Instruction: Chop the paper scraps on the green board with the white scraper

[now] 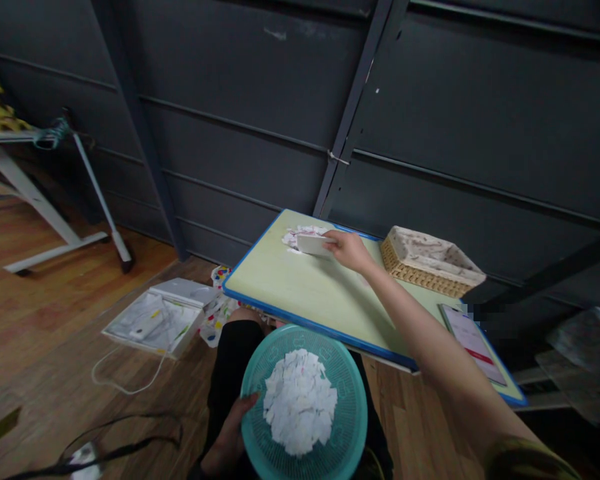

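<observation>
My right hand [347, 249] reaches across a pale green table with a blue edge [260, 301] and pinches a small white card [314, 244]. The card's edge rests against a little heap of torn paper scraps [300, 234] at the table's far left corner. My left hand [230, 437] grips the rim of a round teal basket [347, 383] held below the table's near edge, over my lap. A pile of white paper scraps [300, 403] fills the basket's middle.
A wicker basket with a cloth lining [430, 261] stands at the table's far right. A phone or tablet [473, 341] lies on the right side. On the wooden floor to the left sit an open white box [157, 320], a cable and a white metal stand [55, 220].
</observation>
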Motion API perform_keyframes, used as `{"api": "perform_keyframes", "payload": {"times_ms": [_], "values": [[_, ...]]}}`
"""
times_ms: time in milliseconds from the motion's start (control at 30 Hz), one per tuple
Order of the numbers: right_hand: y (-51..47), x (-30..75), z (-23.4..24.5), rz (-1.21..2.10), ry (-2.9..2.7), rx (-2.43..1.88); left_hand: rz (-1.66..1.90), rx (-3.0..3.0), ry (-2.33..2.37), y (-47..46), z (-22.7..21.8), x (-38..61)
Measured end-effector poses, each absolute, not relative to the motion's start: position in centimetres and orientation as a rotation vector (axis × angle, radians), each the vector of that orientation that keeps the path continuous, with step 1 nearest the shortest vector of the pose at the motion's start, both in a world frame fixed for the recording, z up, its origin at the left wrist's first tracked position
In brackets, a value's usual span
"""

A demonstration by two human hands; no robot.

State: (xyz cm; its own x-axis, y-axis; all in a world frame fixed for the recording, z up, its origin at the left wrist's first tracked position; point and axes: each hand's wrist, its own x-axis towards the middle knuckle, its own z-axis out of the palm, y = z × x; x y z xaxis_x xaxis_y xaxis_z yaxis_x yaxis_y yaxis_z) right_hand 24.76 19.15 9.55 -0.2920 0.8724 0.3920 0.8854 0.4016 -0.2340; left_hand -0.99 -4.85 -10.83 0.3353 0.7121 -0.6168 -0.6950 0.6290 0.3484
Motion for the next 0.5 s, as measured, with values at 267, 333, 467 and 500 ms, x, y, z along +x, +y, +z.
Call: {"api": "perform_keyframes", "payload": {"times_ms": [267,333,467,500], "values": [[19.6,26.0,9.6,-0.093,-2.098,-1.568,0.907,0.005,0.815,-4.8,-10.0,-0.7],[19.7,25.9,9.2,-0.071,-2.105,-1.568,0.92,0.013,0.795,-4.8,-10.0,-0.7],[19.4,26.2,8.9,-0.04,-2.11,-1.566,0.922,0.011,0.783,-4.6,-9.9,-0.8],[19.3,26.4,9.0,-0.031,-2.112,-1.558,0.915,0.01,0.788,-4.6,-9.9,-0.8]]}}
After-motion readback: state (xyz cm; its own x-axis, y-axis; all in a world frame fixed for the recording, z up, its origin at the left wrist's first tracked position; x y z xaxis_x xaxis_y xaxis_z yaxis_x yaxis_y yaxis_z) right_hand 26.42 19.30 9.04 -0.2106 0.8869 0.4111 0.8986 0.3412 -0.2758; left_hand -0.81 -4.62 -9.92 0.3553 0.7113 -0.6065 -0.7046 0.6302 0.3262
